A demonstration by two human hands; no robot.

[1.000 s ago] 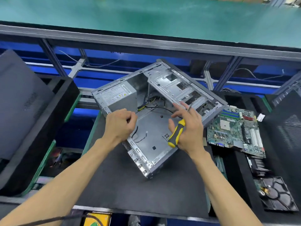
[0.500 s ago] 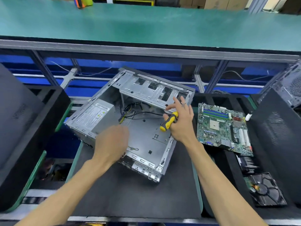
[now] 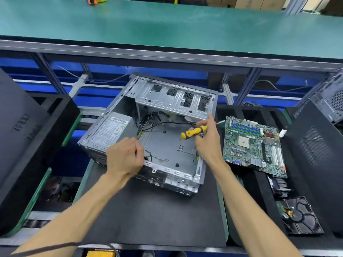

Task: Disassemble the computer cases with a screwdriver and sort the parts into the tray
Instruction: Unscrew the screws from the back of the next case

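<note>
Nearest the camera, a black mat (image 3: 148, 210) covers the work surface. On it sits the opened computer case (image 3: 167, 145), lying on its side with the open face upward.

The left hand (image 3: 124, 160) is at the case's near rim; its fingers are curled over the metal edge and appear to grip it, steadying the case. The right hand (image 3: 207, 143) holds a screwdriver (image 3: 194, 132) with a yellow and black handle. The fingers are wrapped about the handle, the forefinger extended. The shaft points right, toward the case's right wall.

Inside the case, the power supply (image 3: 109, 129) remains fitted at the left. Loose black and yellow cables (image 3: 154, 123) trail across the bare floor. The drive cage (image 3: 174, 98) is still in place along the far side.

To the right, a circuit board (image 3: 254, 145) lies in the black tray (image 3: 259, 184). A hard drive (image 3: 300, 217) lies in the tray's nearer compartment.

Assessment: the case is sheet steel, stiff and moderately heavy, most of the weight likely on the power supply side. The stamped edges may be sharp. It is best held by the folded rims, with two hands for turning. The cables are limp and could snag. The power supply will probably need support once its screws are out.

Beyond stands a frame with blue panels, then a green bench (image 3: 167, 25).
</note>
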